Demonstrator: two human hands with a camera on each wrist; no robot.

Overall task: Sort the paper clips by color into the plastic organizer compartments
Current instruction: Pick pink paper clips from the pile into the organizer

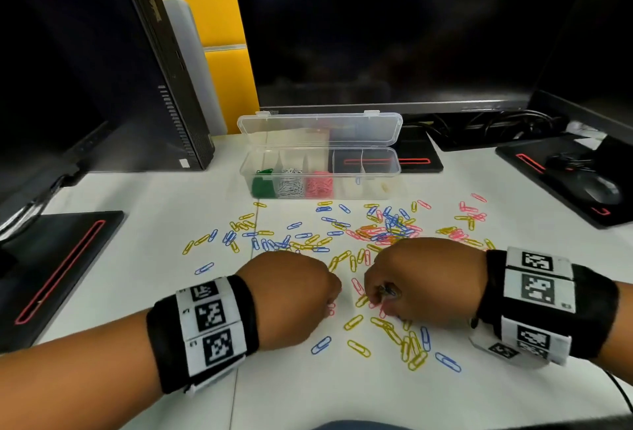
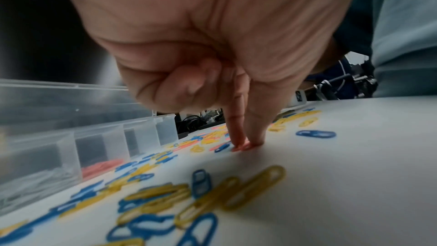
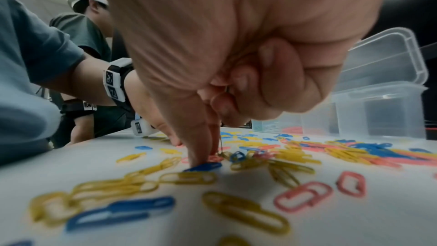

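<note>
Loose yellow, blue and pink paper clips (image 1: 376, 231) lie scattered on the white table (image 1: 154, 234). Behind them stands the clear organizer (image 1: 376, 191) with its lid up; it holds green, silver and pink clips in its left compartments. My left hand (image 1: 334, 301) pinches a pink clip (image 2: 241, 147) between thumb and forefinger against the table, with its other fingers curled. My right hand (image 1: 378, 297) points thumb and forefinger down beside a blue clip (image 3: 204, 166) and a pink clip (image 3: 215, 158). A yellow clip (image 3: 221, 147) dangles from its curled fingers.
A dark monitor (image 1: 394, 35) rises behind the organizer, its base (image 1: 416, 155) to the organizer's right. A small PC (image 1: 164, 69) and another monitor base (image 1: 58, 268) are on the left, a mouse (image 1: 601, 189) on a stand at the right. Another person (image 3: 82, 25) is nearby.
</note>
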